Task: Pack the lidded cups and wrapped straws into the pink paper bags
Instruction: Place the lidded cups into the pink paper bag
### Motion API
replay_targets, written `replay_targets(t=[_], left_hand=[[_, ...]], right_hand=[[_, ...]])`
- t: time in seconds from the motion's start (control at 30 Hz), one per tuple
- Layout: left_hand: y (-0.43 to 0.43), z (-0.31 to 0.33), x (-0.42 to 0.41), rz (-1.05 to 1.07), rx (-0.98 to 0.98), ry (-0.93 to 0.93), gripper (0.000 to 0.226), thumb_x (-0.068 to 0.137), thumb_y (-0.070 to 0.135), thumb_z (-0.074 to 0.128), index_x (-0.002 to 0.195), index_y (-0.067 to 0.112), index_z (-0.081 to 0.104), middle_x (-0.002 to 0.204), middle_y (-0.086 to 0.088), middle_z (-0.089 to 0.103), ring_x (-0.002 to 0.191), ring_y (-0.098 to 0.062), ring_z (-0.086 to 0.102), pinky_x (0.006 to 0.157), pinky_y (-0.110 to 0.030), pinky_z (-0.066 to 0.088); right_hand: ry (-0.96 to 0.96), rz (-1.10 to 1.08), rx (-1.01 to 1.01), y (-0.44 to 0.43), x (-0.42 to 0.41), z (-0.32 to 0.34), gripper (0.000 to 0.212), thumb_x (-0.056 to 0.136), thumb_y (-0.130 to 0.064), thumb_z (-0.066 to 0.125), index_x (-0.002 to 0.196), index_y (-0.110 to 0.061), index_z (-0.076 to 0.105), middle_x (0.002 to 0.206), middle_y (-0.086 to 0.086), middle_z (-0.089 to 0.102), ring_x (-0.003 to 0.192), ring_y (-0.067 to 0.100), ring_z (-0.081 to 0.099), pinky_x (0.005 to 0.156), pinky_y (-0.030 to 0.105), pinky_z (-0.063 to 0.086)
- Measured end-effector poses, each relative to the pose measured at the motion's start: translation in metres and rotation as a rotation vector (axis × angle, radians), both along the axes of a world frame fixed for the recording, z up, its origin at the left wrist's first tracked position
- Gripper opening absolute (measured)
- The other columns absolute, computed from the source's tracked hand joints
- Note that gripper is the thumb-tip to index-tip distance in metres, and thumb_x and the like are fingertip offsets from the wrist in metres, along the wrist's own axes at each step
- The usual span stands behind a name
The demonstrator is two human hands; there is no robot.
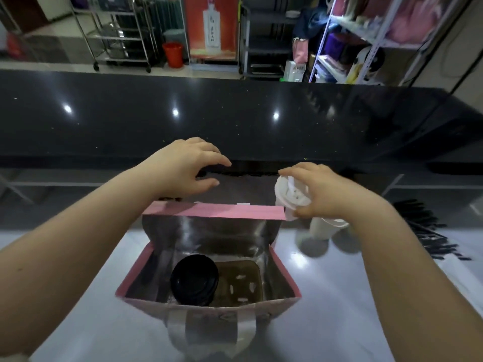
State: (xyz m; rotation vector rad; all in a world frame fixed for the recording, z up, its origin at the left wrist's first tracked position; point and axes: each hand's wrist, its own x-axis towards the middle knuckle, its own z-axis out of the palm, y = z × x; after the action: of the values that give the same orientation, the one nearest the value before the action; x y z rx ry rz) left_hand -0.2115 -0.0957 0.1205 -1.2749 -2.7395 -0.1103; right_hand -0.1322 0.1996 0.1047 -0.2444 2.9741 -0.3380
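Observation:
An open pink paper bag point(283, 273) with a silver foil lining stands on the grey counter in front of me. Inside it, on the left, sits a cup with a black lid point(194, 279); the right half of the bag's floor is bare. My right hand point(322, 193) grips a white-lidded cup point(291, 195) by its lid, tilted, just beyond the bag's far right corner. A second white cup point(328, 227) stands on the counter under that hand. My left hand point(187, 167) hovers above the bag's far rim with fingers spread, holding nothing.
A pile of black wrapped straws point(428, 231) lies on the counter to the right. A raised black stone bar point(235, 118) runs across behind the bag. Metal racks, a red bucket point(172, 54) and shelving stand in the background.

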Motion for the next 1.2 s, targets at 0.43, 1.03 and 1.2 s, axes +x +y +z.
replay_targets(t=[0.43,1.03,1.2], left_hand=[[-0.013,0.008,0.087,0.033,0.025,0.085,0.048,0.09,0.049,0.053,0.136,0.038,0.049,0.136,0.012,0.052,0.127,-0.015,0.043,0.097,-0.035,0.038],[-0.018,-0.031,0.123,0.213,-0.005,-0.311,0.055,0.067,0.051,0.074,0.115,0.033,0.055,0.104,0.006,0.058,0.089,-0.018,0.054,0.076,-0.041,0.055],[-0.026,-0.041,0.124,0.212,-0.06,-0.278,0.102,0.06,0.068,0.073,0.143,0.034,0.025,0.128,0.003,0.046,0.117,-0.022,0.042,0.09,-0.04,0.044]], right_hand=[[0.238,0.029,-0.163,-0.054,0.062,0.111,0.087,0.072,-0.033,0.078,0.144,-0.047,0.03,0.146,-0.013,0.033,0.132,0.013,0.032,0.108,0.035,0.031],[0.003,0.108,-0.071,-0.143,0.107,0.066,0.08,0.069,-0.032,0.072,0.139,-0.042,0.035,0.135,-0.011,0.037,0.118,0.015,0.033,0.091,0.033,0.041],[-0.151,0.066,-0.102,-0.147,0.099,0.028,0.077,0.067,-0.037,0.076,0.134,-0.04,0.037,0.123,-0.009,0.046,0.104,0.015,0.048,0.076,0.029,0.044]])
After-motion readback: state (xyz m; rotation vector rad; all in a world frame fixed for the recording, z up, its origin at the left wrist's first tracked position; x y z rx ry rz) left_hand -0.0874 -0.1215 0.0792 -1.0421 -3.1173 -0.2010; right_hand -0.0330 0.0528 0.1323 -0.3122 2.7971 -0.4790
